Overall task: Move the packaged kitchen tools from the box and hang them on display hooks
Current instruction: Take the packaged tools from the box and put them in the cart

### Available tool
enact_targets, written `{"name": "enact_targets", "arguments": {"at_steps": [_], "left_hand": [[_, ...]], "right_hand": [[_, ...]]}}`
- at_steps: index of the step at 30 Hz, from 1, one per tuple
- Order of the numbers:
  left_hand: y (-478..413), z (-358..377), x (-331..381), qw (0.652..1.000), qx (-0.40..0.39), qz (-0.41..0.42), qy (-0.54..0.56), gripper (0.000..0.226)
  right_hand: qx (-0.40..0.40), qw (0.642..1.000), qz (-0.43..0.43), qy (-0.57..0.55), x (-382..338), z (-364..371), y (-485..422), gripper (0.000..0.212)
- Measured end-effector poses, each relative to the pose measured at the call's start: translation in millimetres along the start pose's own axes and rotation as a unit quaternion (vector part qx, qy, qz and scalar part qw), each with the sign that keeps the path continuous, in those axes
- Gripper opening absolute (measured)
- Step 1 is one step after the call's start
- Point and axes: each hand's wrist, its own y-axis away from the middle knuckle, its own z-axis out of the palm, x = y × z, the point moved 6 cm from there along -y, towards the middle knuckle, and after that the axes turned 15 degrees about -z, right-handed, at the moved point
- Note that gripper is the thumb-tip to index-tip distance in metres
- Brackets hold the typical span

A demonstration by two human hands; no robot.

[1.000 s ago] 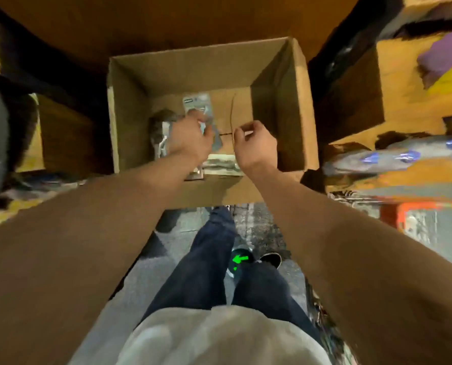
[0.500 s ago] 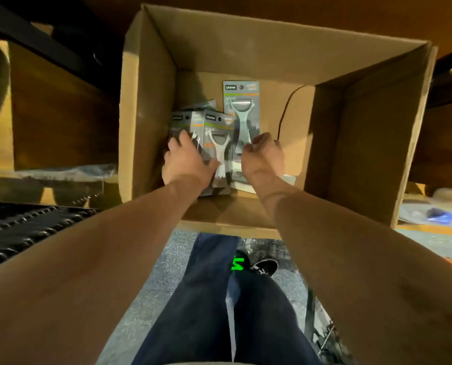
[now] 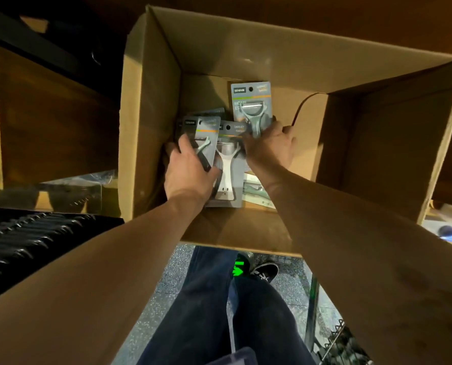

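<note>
An open cardboard box [image 3: 151,106] stands in front of me with several carded peelers lying on its floor. My left hand [image 3: 186,168] grips a grey peeler pack [image 3: 202,130] at the left of the pile, thumb on its front. A pack with a white peeler [image 3: 226,167] lies between my hands. My right hand [image 3: 271,148] holds the lower end of an upright peeler pack [image 3: 250,101], fingers curled over it. More packs [image 3: 255,192] lie flat under my right wrist.
A black ribbed rack [image 3: 35,241] sits at the left, near my left forearm. Brown shelving [image 3: 48,114] lies left of the box. My legs and shoes [image 3: 264,271] stand on speckled floor below. A wire frame [image 3: 335,335] is at lower right.
The view has drawn closer to the box. My left hand has closed on the left peeler pack and my right hand has slid up onto the upright pack.
</note>
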Motion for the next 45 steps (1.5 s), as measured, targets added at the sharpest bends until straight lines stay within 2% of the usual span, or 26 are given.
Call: {"name": "enact_targets", "arguments": {"at_steps": [5,8,12,15,17,20,28,33,37,40,43,45], "left_hand": [[9,-11,9,0.999,0.01,0.018,0.039,0.075],[12,-13,14,0.997,0.011,0.037,0.069,0.065],[19,-13,19,0.995,0.003,0.04,0.087,0.047],[26,-13,22,0.995,0.008,0.054,0.089,0.047],[34,-14,25,0.997,0.017,0.059,0.054,0.054],[55,-16,34,0.994,0.034,0.108,-0.012,0.037],[188,-31,73,0.982,0.037,0.183,0.017,0.032],[312,-9,110,0.96,0.018,0.279,0.027,0.03],[434,39,143,0.927,-0.05,0.371,0.036,0.032],[531,96,159,0.902,-0.092,0.422,0.022,0.038],[612,176,155,0.868,-0.142,0.475,-0.029,0.064],[635,233,139,0.863,-0.169,0.467,-0.094,0.077]], "right_hand": [[0.07,0.994,0.007,-0.089,8,-19,25,0.05],[0.124,0.986,0.013,-0.106,15,-33,41,0.057],[0.094,0.989,0.076,-0.086,28,-41,48,0.078],[0.086,0.985,0.119,-0.085,36,-47,56,0.072],[0.094,0.985,0.117,-0.086,39,-56,64,0.071],[0.108,0.985,0.097,-0.097,43,-72,82,0.081],[0.204,0.962,0.054,-0.175,65,-178,178,0.072],[0.307,0.921,0.047,-0.234,122,-264,271,0.063],[0.401,0.862,0.072,-0.302,209,-308,349,0.063],[0.454,0.803,0.151,-0.355,291,-313,404,0.064],[0.481,0.733,0.257,-0.406,371,-291,457,0.067],[0.467,0.705,0.322,-0.425,416,-259,488,0.079]]}}
